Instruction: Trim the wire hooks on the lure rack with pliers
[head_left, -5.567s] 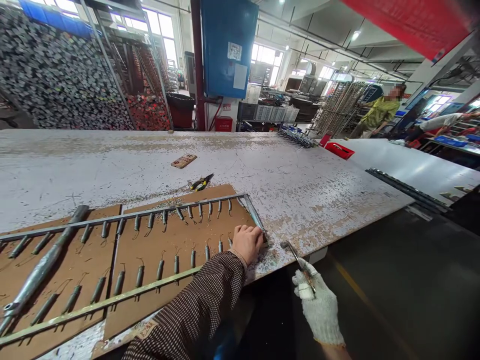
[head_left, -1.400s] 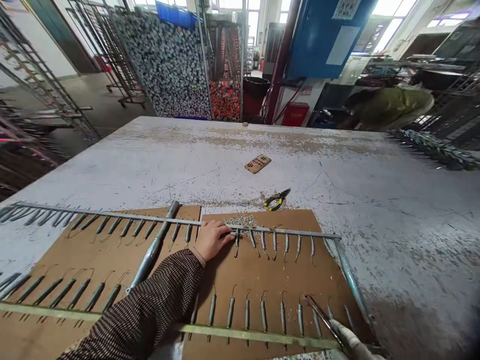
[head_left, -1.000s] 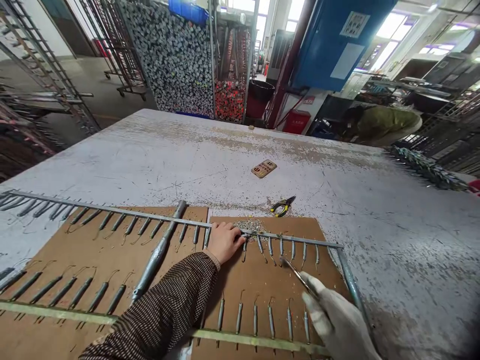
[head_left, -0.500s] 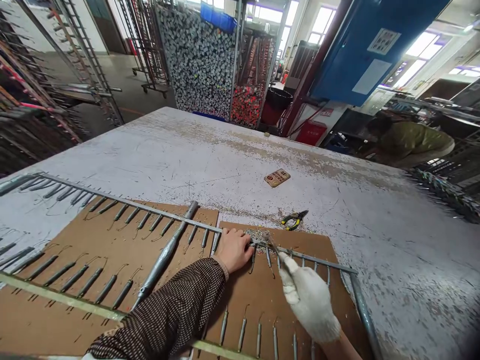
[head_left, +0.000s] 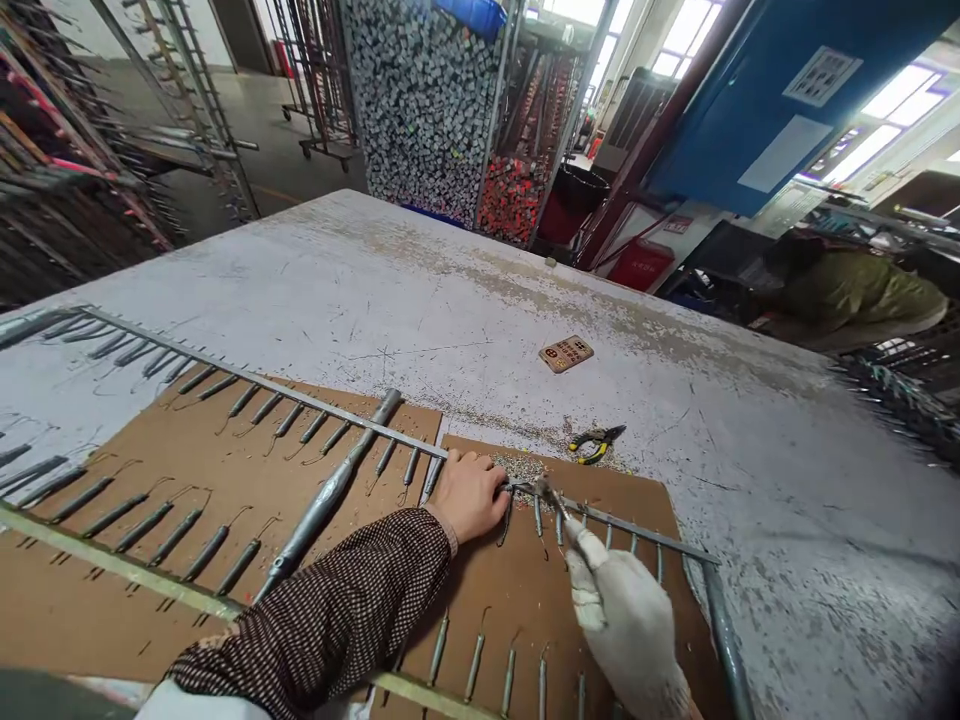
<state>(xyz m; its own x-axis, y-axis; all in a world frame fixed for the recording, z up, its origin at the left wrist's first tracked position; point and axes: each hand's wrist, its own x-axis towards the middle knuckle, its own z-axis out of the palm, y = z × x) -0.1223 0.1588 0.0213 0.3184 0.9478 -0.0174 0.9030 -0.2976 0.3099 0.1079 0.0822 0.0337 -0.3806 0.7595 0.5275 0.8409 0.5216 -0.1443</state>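
Observation:
A grey metal hanging rack (head_left: 322, 405) with rows of wire hooks lies flat on brown cardboard. My bare left hand (head_left: 469, 495), below a dark patterned sleeve, is closed over its upper bar. Just right of it, my right hand (head_left: 622, 610) wears a white glove and is closed on what looks like a small hammer (head_left: 550, 492). The hammer's head is at the bar, among the hooks; whether it touches cannot be told. Small grey chips (head_left: 523, 466) are heaped behind the bar, between the hands. The right fingers hide most of the handle.
Yellow-and-black pliers (head_left: 596, 442) and a printed tan card (head_left: 566, 353) lie beyond the rack on the scratched white table (head_left: 315, 300). Behind stand a cage of grey pieces (head_left: 427, 110), wheeled racks and a blue cabinet (head_left: 795, 90). A person (head_left: 847, 290) bends at the right.
The hammer was smeared by motion and now shows more sharply, its head slightly lower. My right hand has shifted a little down and right; my left hand stays on the bar. The view has tilted slightly.

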